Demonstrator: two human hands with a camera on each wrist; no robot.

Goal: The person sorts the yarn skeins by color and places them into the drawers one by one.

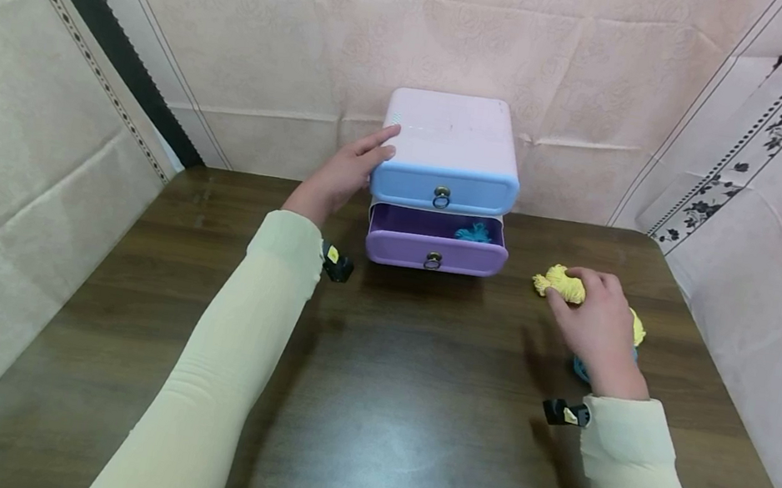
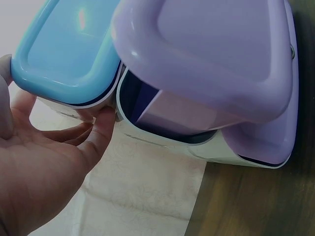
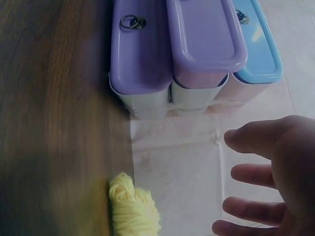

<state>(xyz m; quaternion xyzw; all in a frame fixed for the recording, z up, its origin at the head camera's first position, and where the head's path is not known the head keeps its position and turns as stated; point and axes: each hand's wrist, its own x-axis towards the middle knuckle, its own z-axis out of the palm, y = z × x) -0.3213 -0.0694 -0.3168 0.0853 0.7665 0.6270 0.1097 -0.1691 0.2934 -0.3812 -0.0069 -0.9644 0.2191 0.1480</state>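
Note:
A small drawer cabinet (image 1: pixel 453 131) has a light-blue top drawer (image 1: pixel 400 184), pushed in. Below it, a purple drawer (image 1: pixel 390 249) is pulled out, with a blue yarn bundle (image 1: pixel 473 233) inside. My left hand (image 1: pixel 343 178) rests against the cabinet's upper left side; in the left wrist view its fingers (image 2: pixel 101 132) touch beside the blue drawer. Over on the right, my right hand (image 1: pixel 601 330) hovers with spread fingers by a yellow yarn bundle (image 1: pixel 558 282). The right wrist view shows a gap between those fingers and the yellow yarn (image 3: pixel 135 211).
More yellow yarn (image 1: pixel 640 328) and a blue yarn bundle (image 1: pixel 580 368) lie partly hidden behind my right hand. A lower purple drawer (image 3: pixel 140 54) is pushed in. The brown wooden table (image 1: pixel 397 405) ends at patterned cloth (image 1: pixel 253 46) behind and at both sides.

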